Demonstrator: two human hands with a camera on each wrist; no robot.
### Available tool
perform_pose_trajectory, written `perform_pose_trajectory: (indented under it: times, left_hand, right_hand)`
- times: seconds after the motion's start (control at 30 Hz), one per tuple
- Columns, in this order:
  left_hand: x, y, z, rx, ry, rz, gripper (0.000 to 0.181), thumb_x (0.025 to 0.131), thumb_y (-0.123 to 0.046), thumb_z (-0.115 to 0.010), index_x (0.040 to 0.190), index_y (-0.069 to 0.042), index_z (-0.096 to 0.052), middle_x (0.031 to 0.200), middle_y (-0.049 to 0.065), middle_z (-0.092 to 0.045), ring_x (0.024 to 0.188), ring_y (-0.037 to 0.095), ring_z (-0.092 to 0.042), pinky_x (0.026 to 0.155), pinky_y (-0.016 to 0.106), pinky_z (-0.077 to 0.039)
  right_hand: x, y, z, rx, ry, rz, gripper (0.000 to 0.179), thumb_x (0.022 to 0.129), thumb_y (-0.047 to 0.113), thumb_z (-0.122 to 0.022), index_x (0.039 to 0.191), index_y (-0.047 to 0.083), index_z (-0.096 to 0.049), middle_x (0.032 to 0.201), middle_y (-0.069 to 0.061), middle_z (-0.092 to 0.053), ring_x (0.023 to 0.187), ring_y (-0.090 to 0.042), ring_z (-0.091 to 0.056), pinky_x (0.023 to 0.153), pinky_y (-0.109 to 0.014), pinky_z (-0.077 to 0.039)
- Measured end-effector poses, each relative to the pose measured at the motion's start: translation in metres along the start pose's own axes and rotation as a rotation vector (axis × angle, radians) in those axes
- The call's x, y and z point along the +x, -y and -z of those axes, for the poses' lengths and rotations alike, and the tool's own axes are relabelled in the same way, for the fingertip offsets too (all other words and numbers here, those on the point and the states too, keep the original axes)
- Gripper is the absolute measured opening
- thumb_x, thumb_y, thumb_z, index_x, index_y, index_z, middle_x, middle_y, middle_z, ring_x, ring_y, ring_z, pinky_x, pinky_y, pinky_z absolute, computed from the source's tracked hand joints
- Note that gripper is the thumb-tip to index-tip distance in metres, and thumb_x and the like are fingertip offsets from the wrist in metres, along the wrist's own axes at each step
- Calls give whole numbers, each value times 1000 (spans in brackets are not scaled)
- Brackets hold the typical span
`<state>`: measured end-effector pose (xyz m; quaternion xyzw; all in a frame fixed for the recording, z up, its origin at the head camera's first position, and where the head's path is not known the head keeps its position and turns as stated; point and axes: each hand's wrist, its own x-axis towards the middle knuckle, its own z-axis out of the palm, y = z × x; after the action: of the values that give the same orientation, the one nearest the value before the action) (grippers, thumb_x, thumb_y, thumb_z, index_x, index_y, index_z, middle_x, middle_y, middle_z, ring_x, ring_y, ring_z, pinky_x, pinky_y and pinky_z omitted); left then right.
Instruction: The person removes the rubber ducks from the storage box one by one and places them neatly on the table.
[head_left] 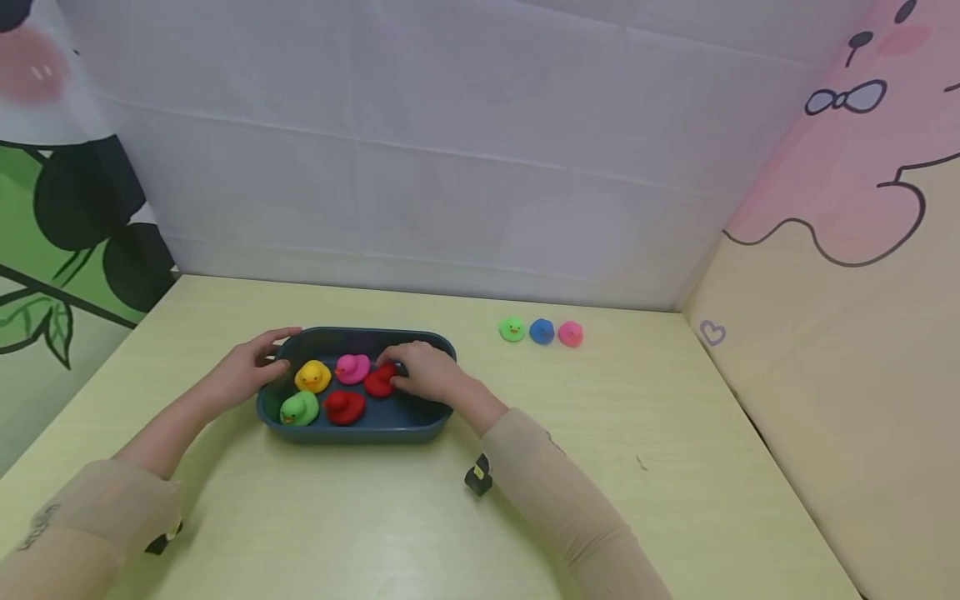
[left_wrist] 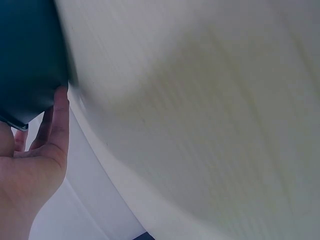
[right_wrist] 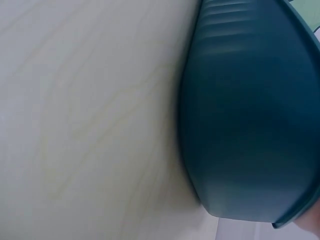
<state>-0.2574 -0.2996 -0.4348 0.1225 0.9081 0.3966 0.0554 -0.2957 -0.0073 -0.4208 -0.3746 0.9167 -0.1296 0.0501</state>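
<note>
Teal tub (head_left: pixel 356 436) holds a yellow duck (head_left: pixel 312 377), pink duck (head_left: pixel 352 368), green duck (head_left: pixel 299 409) and red duck (head_left: pixel 345 407). The right hand (head_left: pixel 429 372) has its fingers pinching a second red duck (head_left: pixel 380 381) inside the tub; the left hand (head_left: pixel 246 371) grips the tub's left end. Five in seems done; left outside, beyond the tub's right end, are a lime duck (head_left: pixel 512 329), blue duck (head_left: pixel 542 332) and other pink duck (head_left: pixel 571 334).

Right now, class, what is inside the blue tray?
A yellow duck, green duck, pink duck, front red duck and rear red duck. The right grip partly covers the last; the ducks hide the tray floor beneath.
</note>
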Motion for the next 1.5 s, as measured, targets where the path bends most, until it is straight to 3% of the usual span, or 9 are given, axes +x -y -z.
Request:
perform_pose_trajectory:
  times: [0.63, 1.5]
  left_hand:
    - [1, 0, 0, 6, -4, 2, 56, 97, -16, -48, 148, -7, -27, 141, 37, -31, 119, 53, -44, 92, 58, -43]
    - [0, -2, 0, 10, -1, 3, 56, 97, -16, -47, 148, -7, -27, 143, 35, -31, 117, 51, -47, 92, 56, -45]
  right_hand:
    - [-9, -1, 12, 25, -60, 31, 28, 89, 20, -64, 117, 18, -65, 103, 5, -67, 91, -10, -56, 80, -17, -45]
    - [-44, 7, 62, 35, -171, 52, 31, 87, 23, -66, 117, 17, -65, 109, 3, -65, 98, -12, -55, 86, -24, -47]
